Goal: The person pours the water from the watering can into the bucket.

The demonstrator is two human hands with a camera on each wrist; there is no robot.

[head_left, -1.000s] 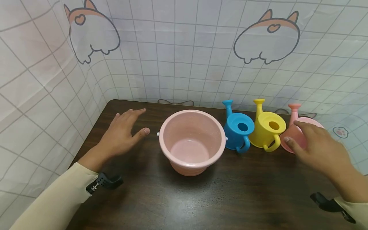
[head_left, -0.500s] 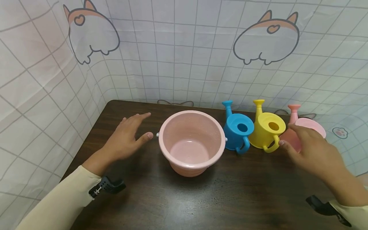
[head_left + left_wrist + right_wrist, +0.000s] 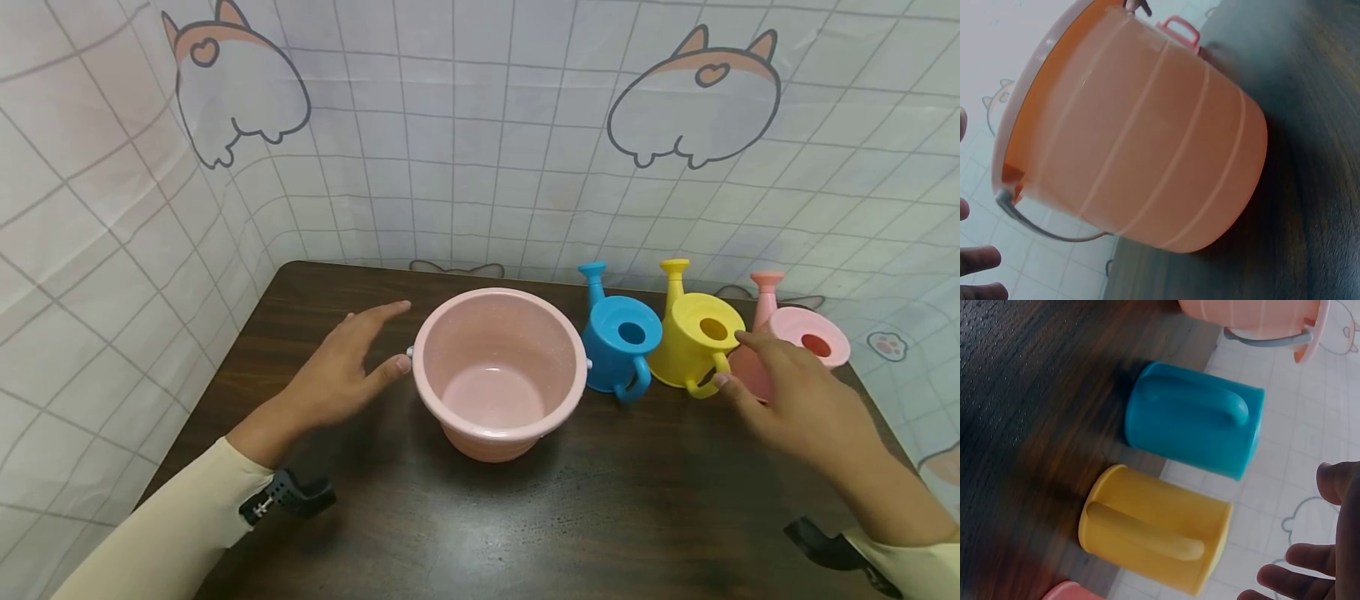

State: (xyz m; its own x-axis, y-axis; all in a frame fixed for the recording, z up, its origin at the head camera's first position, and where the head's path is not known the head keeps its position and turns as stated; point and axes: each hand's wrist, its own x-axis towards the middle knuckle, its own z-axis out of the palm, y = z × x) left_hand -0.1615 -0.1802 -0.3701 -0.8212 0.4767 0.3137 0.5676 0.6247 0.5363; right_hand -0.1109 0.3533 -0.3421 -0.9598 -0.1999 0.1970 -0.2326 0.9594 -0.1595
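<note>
Both hands have drifted inward over the last second: my left hand (image 3: 341,375) slid right until the thumb sits just at the rim of the pink bucket (image 3: 498,371) in the middle of the frame, and my right hand (image 3: 787,400) moved left off the pink watering can (image 3: 813,342) toward the yellow watering can (image 3: 693,342). Fingers on both are spread loose, holding nothing yet. Right fingertips look to be touching or nearly touching the yellow can's handle. My take on doing this cleanly: hook that handle properly instead of pinching the body, since the blue watering can (image 3: 618,342) sits right beside it, and brace the bucket with the left so it doesn't skate on the dark surface (image 3: 600,517).
</note>
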